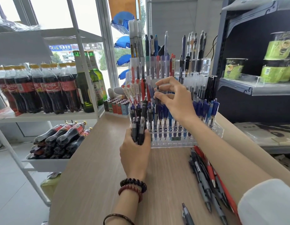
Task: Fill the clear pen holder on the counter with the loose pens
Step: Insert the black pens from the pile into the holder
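The clear tiered pen holder (204, 138) stands on the wooden counter (95, 168), its rows filled with blue, black, red and pastel pens. My left hand (135, 151) is shut around a bundle of dark pens (140, 124), held upright in front of the holder's left end. My right hand (175, 98) pinches one dark pen (157, 95) by its top, upright over the holder's front row of blue pens. Several loose grey, black and red pens (207, 179) lie on the counter under my right forearm.
A white rack on the left carries cola bottles (39, 90) and green beer bottles (86, 82). A box of lighters (115, 106) sits behind the holder. Dark shelving with green noodle cups (235, 69) stands to the right. Another tray of cola bottles (60, 140) lies lower left.
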